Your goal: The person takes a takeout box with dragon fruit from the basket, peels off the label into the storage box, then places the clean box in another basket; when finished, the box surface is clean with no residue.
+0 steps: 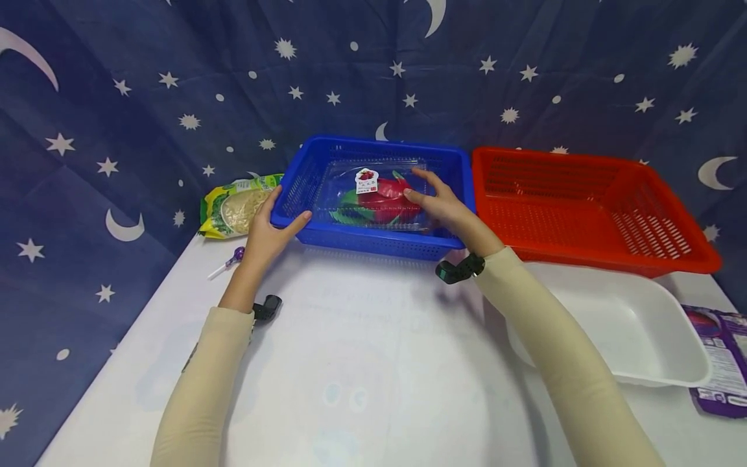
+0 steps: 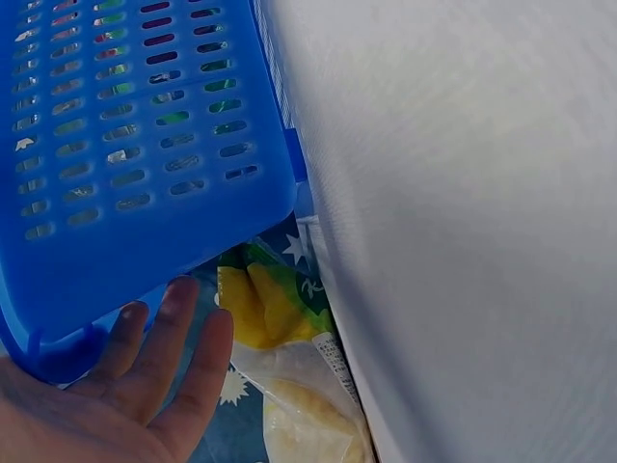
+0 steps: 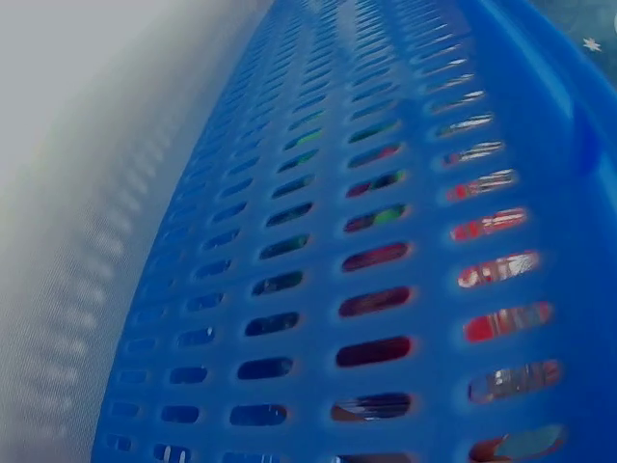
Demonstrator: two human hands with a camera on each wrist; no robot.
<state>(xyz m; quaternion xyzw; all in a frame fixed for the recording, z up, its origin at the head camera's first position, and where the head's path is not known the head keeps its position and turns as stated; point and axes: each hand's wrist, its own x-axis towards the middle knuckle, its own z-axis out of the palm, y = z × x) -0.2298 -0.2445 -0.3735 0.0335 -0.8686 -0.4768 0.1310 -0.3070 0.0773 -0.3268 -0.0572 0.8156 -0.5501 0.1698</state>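
A clear lidded plastic box point(image 1: 344, 185) lies in a blue perforated basket point(image 1: 373, 241). Through its lid show red and green contents resembling dragon fruit, with a small white label on top. At the basket's front left corner is my left hand point(image 1: 265, 237), its thumb over the rim and its fingers along the outer end. Those fingers look fairly straight and spread in the left wrist view. My right hand point(image 1: 443, 207) reaches over the basket's front right, thumb and forefinger apart above the box's right part; contact is hard to tell. The right wrist view shows only the basket's slotted wall point(image 3: 318, 241).
A yellow-green bag point(image 1: 236, 206) of pale grains and a purple lollipop point(image 1: 235, 256) lie left of the basket. On the right stand a red basket point(image 1: 583, 256) and a white tub point(image 1: 613, 331), with a purple packet point(image 1: 720, 370) beside it. A starry curtain hangs behind.
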